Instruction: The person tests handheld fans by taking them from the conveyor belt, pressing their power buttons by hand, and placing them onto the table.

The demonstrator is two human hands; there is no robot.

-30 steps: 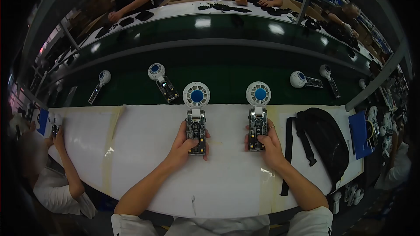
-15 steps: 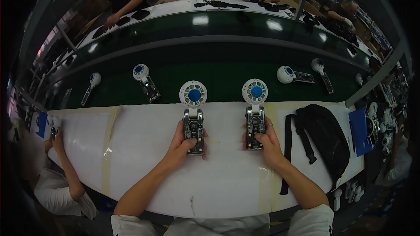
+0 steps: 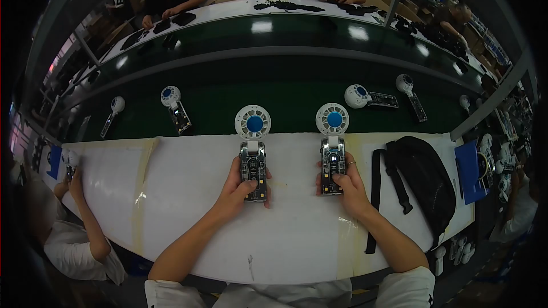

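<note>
Two handheld fans are held upright side by side above the white table. My left hand is closed round the dark see-through handle of the left handheld fan, thumb pressing on its lower front. The right handheld fan is gripped the same way by my right hand, its thumb on the front of the handle. Both fans have white round heads with blue centres. Small white lights glow on the right fan's handle; I see no such light on the left one.
On the green conveyor belt lie several more fans, including one fan at left and another at right. A black waist bag and a blue clipboard rest on the table's right. A co-worker sits at left.
The fans on the green belt have shifted left. Lights have come on in the right fan's handle. My hands have stayed in place. A person's hands at the back left have moved.
</note>
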